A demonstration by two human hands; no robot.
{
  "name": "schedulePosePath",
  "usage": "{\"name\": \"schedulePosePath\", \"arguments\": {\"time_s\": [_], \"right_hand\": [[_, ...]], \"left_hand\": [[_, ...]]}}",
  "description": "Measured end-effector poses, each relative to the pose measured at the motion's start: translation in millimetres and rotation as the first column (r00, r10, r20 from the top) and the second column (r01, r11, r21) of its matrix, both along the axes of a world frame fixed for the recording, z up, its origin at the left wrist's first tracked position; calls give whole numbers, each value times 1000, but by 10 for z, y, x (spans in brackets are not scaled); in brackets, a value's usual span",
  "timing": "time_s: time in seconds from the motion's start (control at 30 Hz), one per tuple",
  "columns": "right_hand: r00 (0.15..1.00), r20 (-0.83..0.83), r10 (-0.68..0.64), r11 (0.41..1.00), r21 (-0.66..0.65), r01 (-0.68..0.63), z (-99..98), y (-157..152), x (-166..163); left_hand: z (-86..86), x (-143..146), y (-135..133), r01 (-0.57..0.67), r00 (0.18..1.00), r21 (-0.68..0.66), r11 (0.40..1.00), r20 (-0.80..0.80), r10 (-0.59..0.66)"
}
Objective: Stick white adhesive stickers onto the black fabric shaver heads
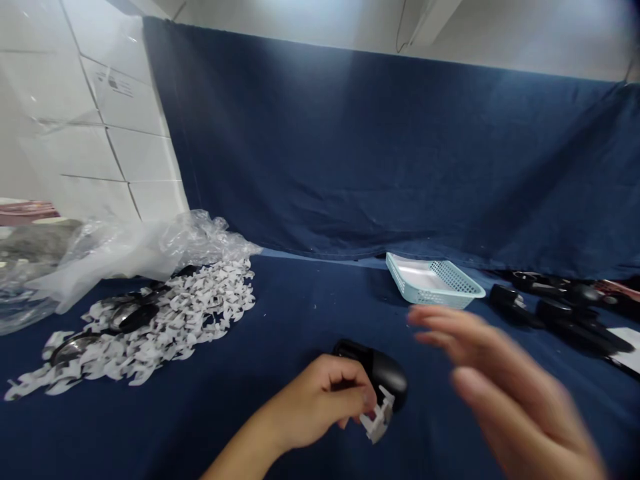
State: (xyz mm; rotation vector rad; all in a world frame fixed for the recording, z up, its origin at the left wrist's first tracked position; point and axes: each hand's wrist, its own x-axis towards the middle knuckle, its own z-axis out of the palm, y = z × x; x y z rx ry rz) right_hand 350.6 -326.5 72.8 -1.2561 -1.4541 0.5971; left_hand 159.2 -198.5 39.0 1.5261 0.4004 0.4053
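My left hand [327,403] is closed in a pinch on a small white plastic clip [379,419], which sticks out past the fingertips. Just behind that hand a smooth, rounded black plastic piece [387,375] rests on the blue cloth, partly covered by the fingers. Whether the clip touches it I cannot tell. My right hand [515,393] is raised at the right, blurred by motion, its fingers stretched out and nothing seen in them. It is nearest to the light-blue basket [415,295] beyond it.
A heap of similar white clips [200,313] spreads over the left, with shiny black round parts [133,317] among it. Clear plastic wrap [165,243] and stacked white boxes [140,157] stand behind. Black parts [553,310] lie at the right. A blue curtain [375,153] hangs at the back.
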Motion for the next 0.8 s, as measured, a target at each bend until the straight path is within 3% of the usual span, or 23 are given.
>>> {"name": "schedulePosePath", "arguments": {"time_s": [0.07, 0.13, 0.2, 0.33, 0.6, 0.8], "right_hand": [[977, -80, 197, 970, -129, -206, -75, 187, -43], [905, -227, 359, 895, -192, -403, -201, 328, -56], [860, -334, 385, 874, -165, -456, -331, 399, -40], [853, -340, 395, 871, -155, -465, -446, 367, 34], [909, -132, 395, 875, -247, -416, -359, 229, 45], [938, -125, 324, 914, -216, -345, -351, 224, -34]], "left_hand": [[-20, 13, -9, 21, 999, -41, 999, 37, -20], [-45, 27, -19, 45, 998, -73, 996, 47, -42], [-74, 39, -28, 60, 998, -89, 994, 31, -57], [-126, 45, -46, 67, 998, -112, 991, 7, -67], [-79, 37, -67, 62, 996, -59, 996, -53, -65], [-49, 23, -74, 57, 994, 2, 998, -98, -56]]}}
